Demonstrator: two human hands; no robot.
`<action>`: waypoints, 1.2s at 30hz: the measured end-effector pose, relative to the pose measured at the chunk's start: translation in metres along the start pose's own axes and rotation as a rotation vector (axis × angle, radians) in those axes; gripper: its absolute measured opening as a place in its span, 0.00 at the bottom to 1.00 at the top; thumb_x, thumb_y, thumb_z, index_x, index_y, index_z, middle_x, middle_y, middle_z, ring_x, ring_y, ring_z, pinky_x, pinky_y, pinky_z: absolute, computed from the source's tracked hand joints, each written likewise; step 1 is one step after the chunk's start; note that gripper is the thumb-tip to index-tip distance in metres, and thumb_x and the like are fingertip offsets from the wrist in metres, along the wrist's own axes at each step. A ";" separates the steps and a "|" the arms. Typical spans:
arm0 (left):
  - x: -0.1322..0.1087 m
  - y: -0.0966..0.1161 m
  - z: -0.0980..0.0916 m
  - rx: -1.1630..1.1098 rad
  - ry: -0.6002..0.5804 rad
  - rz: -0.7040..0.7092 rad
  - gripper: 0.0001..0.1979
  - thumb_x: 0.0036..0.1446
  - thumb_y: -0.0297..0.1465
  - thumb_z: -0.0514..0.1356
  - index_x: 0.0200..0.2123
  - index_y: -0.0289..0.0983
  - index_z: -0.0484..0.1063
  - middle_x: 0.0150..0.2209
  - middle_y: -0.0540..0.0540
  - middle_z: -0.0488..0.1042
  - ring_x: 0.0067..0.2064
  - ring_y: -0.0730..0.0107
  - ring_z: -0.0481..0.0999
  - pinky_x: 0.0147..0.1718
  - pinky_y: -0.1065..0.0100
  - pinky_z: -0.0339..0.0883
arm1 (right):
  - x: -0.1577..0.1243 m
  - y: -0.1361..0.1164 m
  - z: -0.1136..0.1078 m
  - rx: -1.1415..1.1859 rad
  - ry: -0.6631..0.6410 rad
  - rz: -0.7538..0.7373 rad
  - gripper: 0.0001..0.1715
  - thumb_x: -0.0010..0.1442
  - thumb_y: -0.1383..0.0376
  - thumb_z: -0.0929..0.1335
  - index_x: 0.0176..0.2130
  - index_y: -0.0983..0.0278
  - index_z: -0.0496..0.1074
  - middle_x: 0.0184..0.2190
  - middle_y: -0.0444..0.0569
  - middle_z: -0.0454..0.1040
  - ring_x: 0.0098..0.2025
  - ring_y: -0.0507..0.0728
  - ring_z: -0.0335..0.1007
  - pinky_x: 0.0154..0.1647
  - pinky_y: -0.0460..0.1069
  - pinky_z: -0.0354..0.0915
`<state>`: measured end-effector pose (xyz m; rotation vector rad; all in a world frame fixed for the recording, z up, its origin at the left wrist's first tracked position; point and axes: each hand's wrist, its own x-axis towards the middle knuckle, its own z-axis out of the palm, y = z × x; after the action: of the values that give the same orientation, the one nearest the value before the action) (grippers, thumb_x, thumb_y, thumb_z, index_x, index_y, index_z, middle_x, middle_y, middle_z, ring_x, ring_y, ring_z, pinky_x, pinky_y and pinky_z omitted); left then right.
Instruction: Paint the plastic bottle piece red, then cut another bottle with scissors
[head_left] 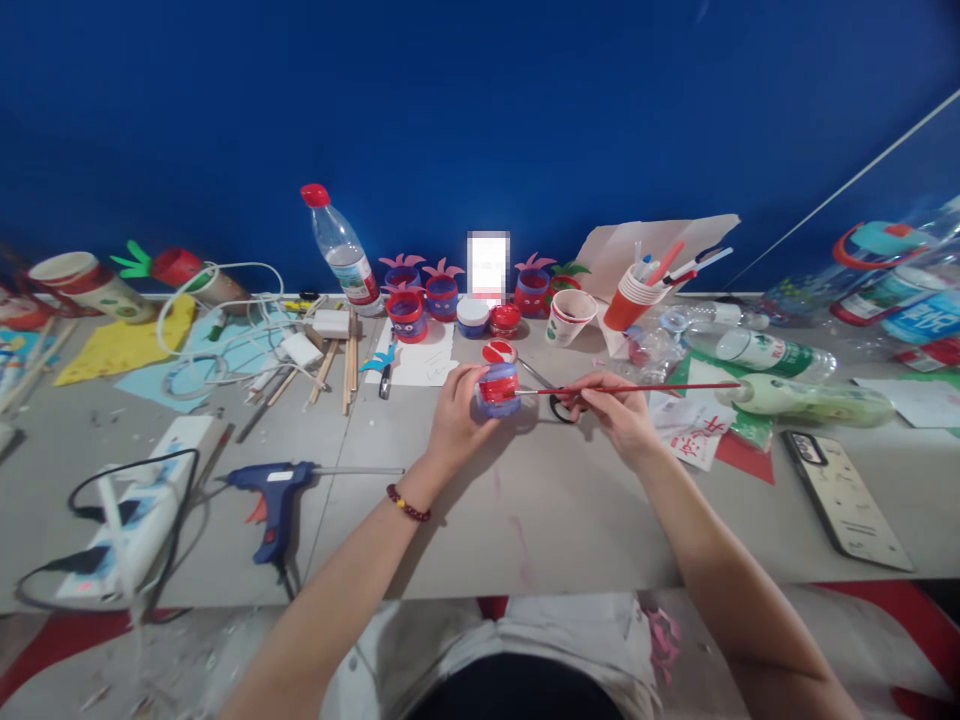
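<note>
Deep blue wall backs a grey bench (525, 520) whose far half is crowded with craft clutter, all seen from the head camera. The bench's near edge runs across under both forearms. Nearer the person than the small red-and-blue pot (498, 388), the surface is mostly bare and gives the widest open room. That stretch is bounded by a blue glue gun (276, 495) well to the left of the pot and a phone (844, 495) lying flat well to its right. Just right of the pot, partly under the brush, lie scissors (551, 402). Beyond the pot stands a row of similar painted pots (442, 292), and a clear water bottle (341, 250) tilts further back and to the left. The pot sits near the middle of the bench, whether lifted or resting I cannot tell. The left hand (457, 405) is curled around its left side, fingers closed on the wall. A thin red paintbrush (637, 388) lies almost level, its long axis running left to right. Its tip points at the pot's right side and meets it, while the handle end reaches away toward a pale green bottle (810, 400) lying on its side. The right hand (615, 410) pinches the brush partway along the shaft, fingers drawn together.
</note>
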<state>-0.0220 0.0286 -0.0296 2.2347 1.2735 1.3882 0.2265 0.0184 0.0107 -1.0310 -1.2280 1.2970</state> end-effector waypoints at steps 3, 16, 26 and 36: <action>0.001 0.001 -0.001 -0.007 0.024 0.017 0.30 0.50 0.29 0.67 0.56 0.40 0.62 0.52 0.41 0.68 0.55 0.56 0.71 0.55 0.53 0.69 | 0.001 0.000 -0.003 -0.005 0.027 -0.006 0.09 0.54 0.57 0.74 0.32 0.61 0.78 0.28 0.47 0.81 0.25 0.54 0.74 0.26 0.49 0.71; -0.001 -0.002 0.001 -0.005 0.053 0.001 0.32 0.48 0.29 0.67 0.57 0.42 0.61 0.52 0.41 0.67 0.55 0.55 0.70 0.55 0.51 0.69 | 0.006 0.006 -0.016 0.042 0.153 -0.104 0.03 0.52 0.65 0.71 0.30 0.61 0.78 0.26 0.47 0.80 0.28 0.55 0.75 0.26 0.48 0.70; -0.004 -0.003 0.002 0.089 -0.020 0.053 0.34 0.53 0.31 0.66 0.62 0.45 0.58 0.55 0.41 0.62 0.57 0.54 0.66 0.57 0.50 0.66 | -0.005 0.008 0.004 -0.042 -0.054 -0.013 0.12 0.56 0.55 0.74 0.35 0.61 0.79 0.29 0.48 0.81 0.27 0.53 0.73 0.27 0.49 0.71; -0.003 0.000 0.004 0.140 0.006 0.074 0.31 0.54 0.32 0.65 0.60 0.43 0.62 0.54 0.40 0.65 0.55 0.54 0.67 0.55 0.51 0.65 | -0.006 -0.002 0.013 -0.143 -0.059 -0.023 0.17 0.55 0.49 0.74 0.34 0.60 0.79 0.29 0.49 0.81 0.25 0.53 0.71 0.25 0.50 0.71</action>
<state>-0.0192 0.0273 -0.0344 2.3942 1.3413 1.3718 0.2148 0.0108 0.0141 -1.0829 -1.3897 1.2431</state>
